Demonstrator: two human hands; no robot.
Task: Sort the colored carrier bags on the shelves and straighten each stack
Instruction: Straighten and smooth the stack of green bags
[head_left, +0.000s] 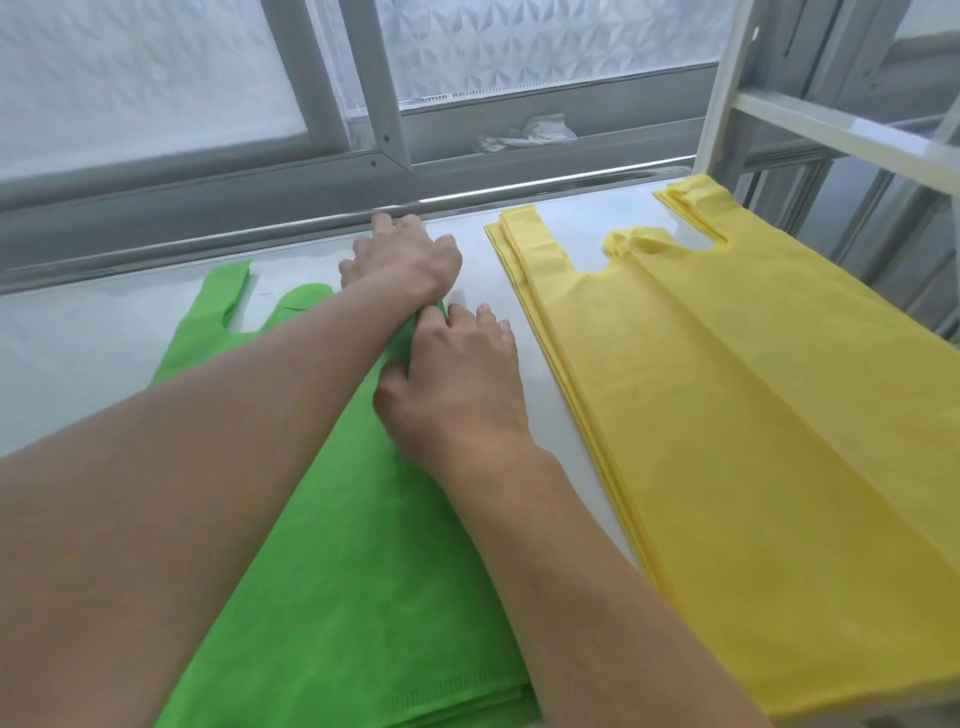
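From the head camera, a stack of green bags (358, 571) lay flat on the white shelf (78, 353), its handles pointing toward the window frame (322, 171) at the back. Just right of the green bags, with a strip of bare shelf between, lay a stack of yellow bags (753, 441), its layered edges slightly fanned.

The left hand (405, 260) reached across the green bags to their far right handle, fingers curled down over it; whether they actually gripped the fabric could not be told. The right hand (457, 384) rested nearer on the right edge of the green bags, thumb and forefinger pinching a fold of fabric, the other fingers spread onto the shelf. The two hands nearly touched.
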